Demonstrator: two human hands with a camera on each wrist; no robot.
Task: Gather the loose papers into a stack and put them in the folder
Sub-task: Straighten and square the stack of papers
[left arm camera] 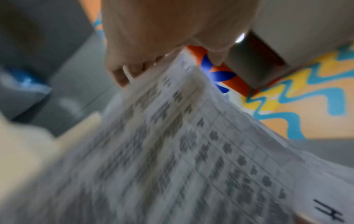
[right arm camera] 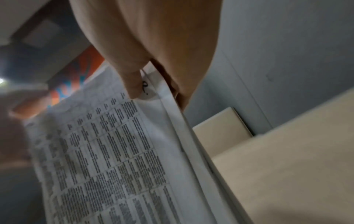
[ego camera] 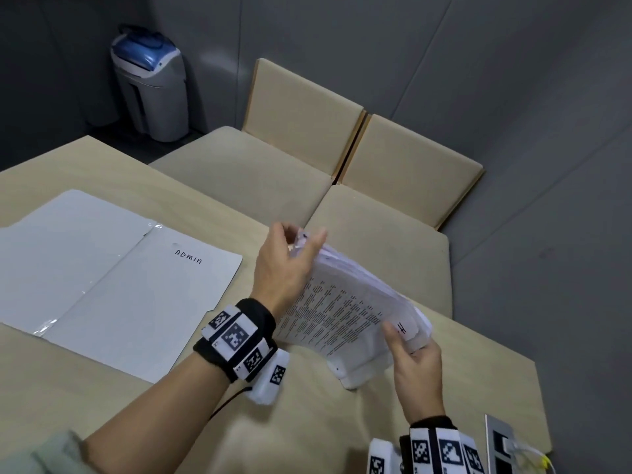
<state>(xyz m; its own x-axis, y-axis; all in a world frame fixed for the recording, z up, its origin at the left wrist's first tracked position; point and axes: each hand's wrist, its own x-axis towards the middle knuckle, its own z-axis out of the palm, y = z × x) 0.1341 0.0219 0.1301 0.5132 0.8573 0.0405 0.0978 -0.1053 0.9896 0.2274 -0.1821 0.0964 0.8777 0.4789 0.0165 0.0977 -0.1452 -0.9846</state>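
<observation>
Right hand [ego camera: 415, 366]: pinches the near corner of the papers [ego camera: 345, 313], thumb on top.
Left hand [ego camera: 282, 268]: grips their far edge.
Papers: one stack, tilted above the counter [ego camera: 307, 422] (printed tables face up).
Folder [ego camera: 113, 278]: lies open on the counter, left of the hands, marked "ADMIN".

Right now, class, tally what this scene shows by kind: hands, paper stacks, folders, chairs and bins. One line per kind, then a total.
Hands: 2 (left hand, right hand)
Stack of printed papers: 1, held by both hands
Open folder marked ADMIN: 1
Beige chairs: 2 ()
Grey bin with blue lid: 1
Total: 7
</observation>
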